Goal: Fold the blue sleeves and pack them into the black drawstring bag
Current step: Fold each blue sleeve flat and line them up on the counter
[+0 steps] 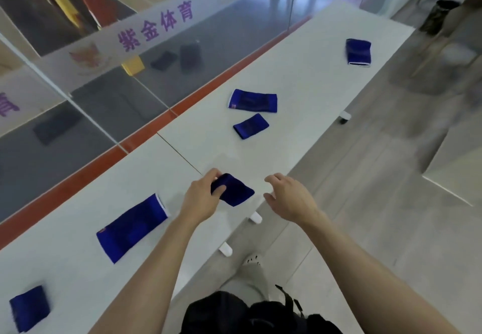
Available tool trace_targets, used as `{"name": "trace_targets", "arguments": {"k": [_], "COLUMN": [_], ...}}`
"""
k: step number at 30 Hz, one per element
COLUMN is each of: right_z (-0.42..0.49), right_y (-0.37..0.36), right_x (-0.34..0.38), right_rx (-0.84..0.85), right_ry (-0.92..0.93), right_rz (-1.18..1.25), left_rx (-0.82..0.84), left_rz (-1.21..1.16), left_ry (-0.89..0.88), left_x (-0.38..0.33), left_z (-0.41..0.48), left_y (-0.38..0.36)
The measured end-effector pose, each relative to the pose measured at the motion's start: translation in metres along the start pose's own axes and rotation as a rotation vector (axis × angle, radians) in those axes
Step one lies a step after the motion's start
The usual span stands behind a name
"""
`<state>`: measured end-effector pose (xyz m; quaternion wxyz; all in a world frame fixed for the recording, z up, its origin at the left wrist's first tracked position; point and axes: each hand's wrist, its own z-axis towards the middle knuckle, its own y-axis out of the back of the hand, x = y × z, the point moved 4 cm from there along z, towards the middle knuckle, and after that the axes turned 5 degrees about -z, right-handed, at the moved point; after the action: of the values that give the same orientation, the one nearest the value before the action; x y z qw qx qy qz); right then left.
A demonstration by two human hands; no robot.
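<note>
Blue folded sleeve [233, 189] pinched at its 9 o'clock end in the left hand [202, 198] — thumb under, fingers over, raised just above the white table [300, 83]. Right hand [288, 198] at 3 o'clock of it, fingers spread and curled, holding nothing, not touching the cloth. Five more sleeves lie flat on the table. Black bag [250, 313] at 6 o'clock — against the person's body.
</note>
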<state>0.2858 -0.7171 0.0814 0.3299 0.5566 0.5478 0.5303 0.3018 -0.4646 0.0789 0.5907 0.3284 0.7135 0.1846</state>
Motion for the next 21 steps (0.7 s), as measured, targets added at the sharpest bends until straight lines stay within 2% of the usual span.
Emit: {"name": "trace_targets", "arguments": {"k": [5,8,10,12,16,19,21], "right_z": [0.060,0.108,0.140,0.166,0.218,0.251,0.272], "right_y": [0.000,0.002,0.007,0.017,0.027,0.022,0.016], "right_x": [-0.041,-0.069,-0.085,-0.097,-0.116,-0.123,-0.125], "right_rx": [0.109,0.067,0.055,0.057,0.056,0.090,0.124], "right_ry": [-0.263,-0.367,-0.422,-0.448,-0.401,-0.408,-0.409], "right_rz": [0.683,0.910,0.896,0.853,0.683,0.661,0.629], "left_rx": [0.041,0.010,0.001,-0.030,-0.054,-0.054,-0.091], "left_rz": [-0.556,-0.780,-0.792,-0.706,-0.530,-0.495,-0.455], "left_ry": [0.108,0.192,0.241,0.302,0.397,0.452,0.487], "left_x": [-0.026,-0.032,-0.032,-0.030,-0.007,0.029,0.026], "left_z": [0.071,0.120,0.157,0.183,0.220,0.246,0.255], "left_y": [-0.022,-0.040,-0.053,-0.062,-0.076,-0.094,-0.092]}}
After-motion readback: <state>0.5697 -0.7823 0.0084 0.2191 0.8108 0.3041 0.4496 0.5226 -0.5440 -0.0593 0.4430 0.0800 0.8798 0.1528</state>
